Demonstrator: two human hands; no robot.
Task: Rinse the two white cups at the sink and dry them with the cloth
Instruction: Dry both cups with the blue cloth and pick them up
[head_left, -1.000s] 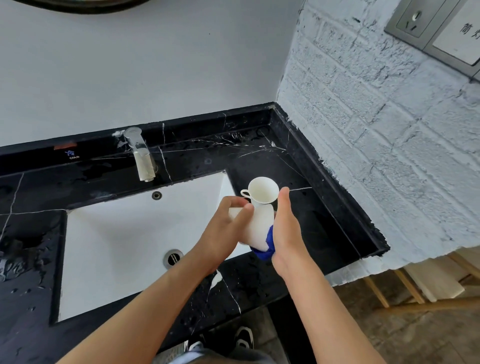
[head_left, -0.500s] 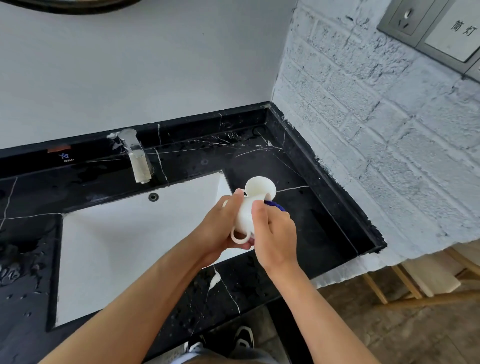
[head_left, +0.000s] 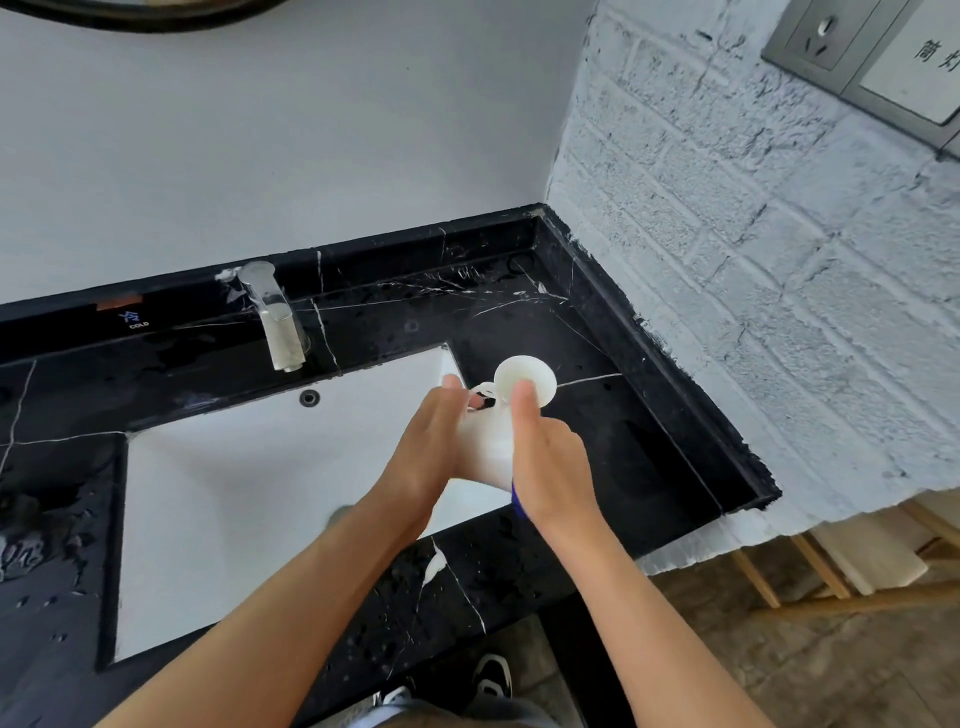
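Observation:
I hold one white cup on its side over the right end of the sink. My left hand grips it from the left. On its right side, my right hand presses a blue cloth against it, thumb up; only a small blue edge shows under the palm. The second white cup stands upright on the black counter just behind my hands, its handle to the left.
A chrome tap stands behind the basin, and the drain is partly hidden by my left forearm. The wet black marble counter ends in a raised rim at a white brick wall on the right. Wooden slats lie on the floor at lower right.
The held cup has turned between my hands: its handle, seen at the bottom half a second ago, is out of sight. The blue cloth now shows below my right palm instead of behind it.

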